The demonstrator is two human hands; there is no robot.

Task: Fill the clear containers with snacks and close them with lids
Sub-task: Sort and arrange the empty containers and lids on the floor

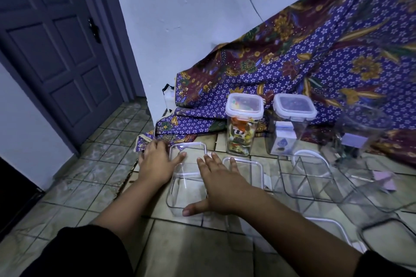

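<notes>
An empty clear container point(186, 189) lies on its side on the tiled floor in front of me. My left hand point(157, 159) rests on its far left edge, fingers spread. My right hand point(220, 184) lies flat over its right side, thumb along the near rim; neither hand grips it. A clear lid point(256, 168) lies just right of my right hand. Behind stand two lidded containers: one full of colourful snacks point(242, 128), one holding white and blue packets point(286, 128). More empty clear containers point(313, 177) lie to the right.
A purple patterned cloth point(315, 63) drapes over something at the back right. A dark door point(56, 51) stands at the left and a white wall behind. Another lid point(335, 231) and container point(387, 229) lie near the right edge. The floor is tiled.
</notes>
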